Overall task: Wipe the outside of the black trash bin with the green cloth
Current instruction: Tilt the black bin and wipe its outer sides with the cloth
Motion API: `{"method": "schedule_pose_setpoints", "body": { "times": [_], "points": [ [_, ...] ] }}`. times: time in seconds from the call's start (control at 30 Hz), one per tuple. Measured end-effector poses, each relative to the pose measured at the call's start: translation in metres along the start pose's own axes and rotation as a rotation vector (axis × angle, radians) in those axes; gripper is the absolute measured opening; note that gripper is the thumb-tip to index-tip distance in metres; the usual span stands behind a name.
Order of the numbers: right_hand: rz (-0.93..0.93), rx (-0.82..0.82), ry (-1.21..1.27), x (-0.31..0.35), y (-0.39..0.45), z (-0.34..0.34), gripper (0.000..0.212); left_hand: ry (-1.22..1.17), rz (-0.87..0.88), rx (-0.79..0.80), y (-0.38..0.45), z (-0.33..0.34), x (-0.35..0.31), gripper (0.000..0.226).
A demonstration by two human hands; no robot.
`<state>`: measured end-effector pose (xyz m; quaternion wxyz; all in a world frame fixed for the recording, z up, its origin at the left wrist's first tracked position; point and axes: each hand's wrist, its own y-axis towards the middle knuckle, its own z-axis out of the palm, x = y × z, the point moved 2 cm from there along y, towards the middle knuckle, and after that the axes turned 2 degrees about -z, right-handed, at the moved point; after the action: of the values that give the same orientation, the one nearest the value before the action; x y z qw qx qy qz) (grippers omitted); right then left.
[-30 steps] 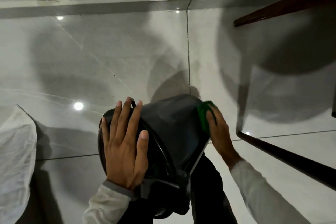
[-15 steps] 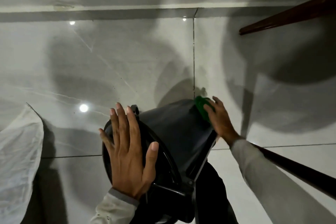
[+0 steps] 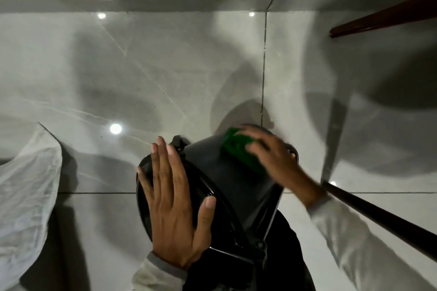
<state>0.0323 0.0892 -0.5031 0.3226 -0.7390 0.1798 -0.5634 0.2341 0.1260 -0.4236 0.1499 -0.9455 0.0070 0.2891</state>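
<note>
The black trash bin point(image 3: 234, 186) lies tilted on its side low in the middle, its bottom pointing away from me and its rim towards me. My left hand point(image 3: 176, 210) rests flat and spread over the bin's rim and mouth, steadying it. My right hand point(image 3: 274, 158) presses the green cloth point(image 3: 238, 149) against the upper far part of the bin's outer wall. This hand is blurred by motion. The bin's underside and far side are hidden.
Glossy pale floor tiles point(image 3: 142, 73) run up to a wall base at the top. A white plastic bag point(image 3: 26, 196) lies at the left. A dark pole point(image 3: 383, 220) slants across the lower right, and a brown wooden edge point(image 3: 383, 19) shows at upper right.
My right hand has slid the green cloth from the bin's right edge up and leftward onto its upper wall. My left hand stays pressed on the rim.
</note>
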Motion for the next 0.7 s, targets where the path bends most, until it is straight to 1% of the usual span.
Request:
{"method": "schedule_pose_setpoints", "body": {
  "times": [0.07, 0.1, 0.13, 0.17, 0.23, 0.27, 0.33, 0.37, 0.4, 0.47, 0.57, 0.63, 0.7],
  "points": [
    [0.259, -0.012, -0.166, -0.018, 0.05, -0.017, 0.033, 0.013, 0.016, -0.01, 0.003, 0.001, -0.001, 0.081],
    [0.351, 0.016, -0.251, -0.023, 0.074, -0.019, 0.035, 0.02, 0.025, -0.015, 0.004, 0.002, -0.001, 0.079],
    [0.393, 0.08, -0.337, -0.024, 0.094, -0.014, 0.038, 0.028, 0.032, -0.02, 0.005, 0.002, -0.002, 0.078],
    [0.394, 0.175, -0.396, -0.022, 0.109, -0.005, 0.04, 0.036, 0.037, -0.023, 0.006, 0.003, -0.001, 0.076],
    [0.323, 0.335, -0.44, -0.005, 0.125, 0.02, 0.04, 0.043, 0.036, -0.029, 0.007, 0.003, -0.001, 0.074],
    [0.282, 0.398, -0.391, 0.007, 0.123, 0.031, 0.036, 0.043, 0.031, -0.03, 0.008, 0.003, -0.001, 0.074],
    [0.194, 0.498, -0.192, 0.033, 0.1, 0.044, 0.027, 0.037, 0.006, -0.033, 0.008, 0.004, -0.002, 0.077],
    [0.142, 0.513, -0.09, 0.046, 0.079, 0.044, 0.03, 0.031, -0.014, -0.034, 0.008, 0.005, -0.002, 0.079],
    [0.078, 0.493, -0.003, 0.054, 0.055, 0.04, 0.034, 0.024, -0.029, -0.034, 0.009, 0.005, -0.003, 0.08],
    [-0.054, 0.356, 0.104, 0.057, 0.006, 0.026, 0.039, 0.009, -0.048, -0.032, 0.009, 0.004, -0.004, 0.081],
    [-0.169, 0.229, 0.182, 0.034, -0.06, 0.003, 0.04, -0.016, -0.072, -0.024, 0.012, 0.003, -0.005, 0.081],
    [-0.131, 0.13, 0.203, 0.006, -0.082, -0.007, 0.041, -0.006, -0.08, -0.014, 0.013, 0.003, -0.005, 0.082],
    [-0.04, -0.016, 0.153, -0.023, -0.075, -0.015, 0.039, 0.012, -0.083, -0.007, 0.012, 0.003, -0.007, 0.084]
  ]
}}
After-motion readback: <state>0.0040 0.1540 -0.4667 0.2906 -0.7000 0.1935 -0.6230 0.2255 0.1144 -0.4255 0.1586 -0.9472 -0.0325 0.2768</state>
